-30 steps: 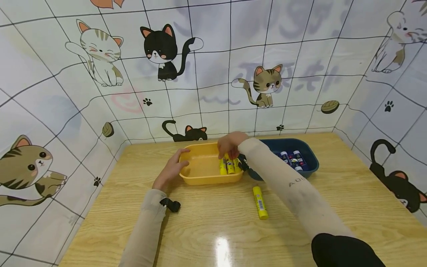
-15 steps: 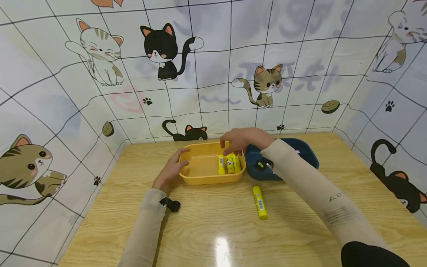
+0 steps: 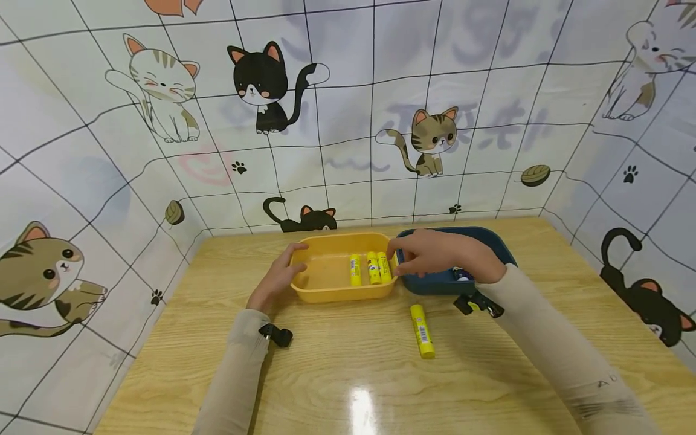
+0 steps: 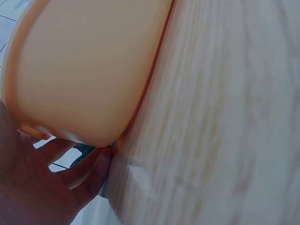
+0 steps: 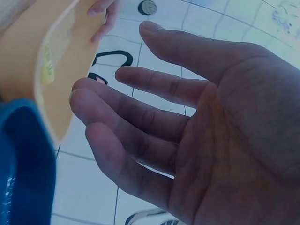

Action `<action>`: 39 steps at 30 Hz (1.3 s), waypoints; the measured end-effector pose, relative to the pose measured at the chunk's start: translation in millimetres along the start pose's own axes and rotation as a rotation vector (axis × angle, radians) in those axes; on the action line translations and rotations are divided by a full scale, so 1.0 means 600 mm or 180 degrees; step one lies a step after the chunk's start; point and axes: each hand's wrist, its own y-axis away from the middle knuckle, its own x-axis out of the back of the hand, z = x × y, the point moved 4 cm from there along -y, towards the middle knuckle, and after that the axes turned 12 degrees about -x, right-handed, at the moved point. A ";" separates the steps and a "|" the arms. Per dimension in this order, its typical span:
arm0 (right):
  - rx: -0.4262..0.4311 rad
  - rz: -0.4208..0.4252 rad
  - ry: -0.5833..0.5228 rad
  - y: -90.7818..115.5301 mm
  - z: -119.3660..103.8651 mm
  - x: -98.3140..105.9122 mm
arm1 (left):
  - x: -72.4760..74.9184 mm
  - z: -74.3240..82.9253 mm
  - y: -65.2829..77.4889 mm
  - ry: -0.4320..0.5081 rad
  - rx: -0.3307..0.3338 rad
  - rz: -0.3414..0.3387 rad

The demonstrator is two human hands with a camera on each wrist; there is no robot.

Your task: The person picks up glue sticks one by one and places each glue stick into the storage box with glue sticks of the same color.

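My left hand [image 3: 273,279] holds the left end of a yellow plastic tray [image 3: 321,294], with the thumb over the rim and the fingers outside against its wall [image 4: 89,70]. Three yellow glue sticks lie in the tray's right half: one glue stick [image 3: 355,270] stands apart from a close pair [image 3: 373,267]. A further yellow glue stick [image 3: 422,331] lies on the table in front. Over the blue tray [image 3: 435,286], my right hand [image 3: 448,251] hovers with loosely bent fingers and nothing in its grasp, its fingertips near the yellow tray's right rim.
Inside the blue tray is a dark tube with white markings [image 3: 462,274]; my right hand hides much of that tray. Both trays stand side by side near the back of the wooden table [image 3: 337,356]. A cat-printed cloth wall [image 3: 348,139] rises behind and beside it.
My right hand has let go of a yellow glue stick in the yellow tray and moved right, over the blue tray. My left hand has stayed at the tray's end.
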 end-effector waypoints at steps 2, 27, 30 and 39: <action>0.0020 0.0054 -0.0091 0.016 0.012 -0.011 | -0.001 0.000 0.000 0.0001 -0.0001 -0.0004; -0.0050 -0.0115 -0.0782 0.048 0.091 -0.141 | -0.003 -0.003 0.000 -0.0064 0.0024 -0.0032; -0.0114 -0.0117 -0.0784 0.047 0.095 -0.145 | -0.004 -0.002 -0.001 -0.0073 0.0010 -0.0043; -0.0206 -0.0134 -0.0737 0.035 0.109 -0.155 | -0.001 -0.006 -0.001 -0.0083 0.0035 -0.0024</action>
